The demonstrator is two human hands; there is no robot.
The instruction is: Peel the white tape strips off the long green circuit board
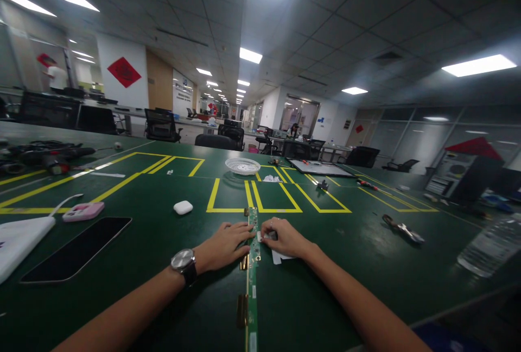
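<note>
A long, narrow green circuit board (252, 276) with gold-coloured flex tabs runs away from me on the green table. My left hand (228, 244) lies flat beside it, fingers stretched out and fingertips on the board. On the other side my right hand (283, 237) is closed, thumb and fingers pinching a small white piece (259, 236) at the board's edge. Whether that piece is attached to the board cannot be made out. White paper or cloth (280, 257) shows partly from under my right hand. A watch (184, 261) is on my left wrist.
Left of me are a dark phone (79, 249), a pink case (83, 211), a white earbud case (183, 207) and a white device (20, 243). A white basket (242, 165) stands ahead. To the right are a metal tool (402, 229) and a water bottle (486, 249).
</note>
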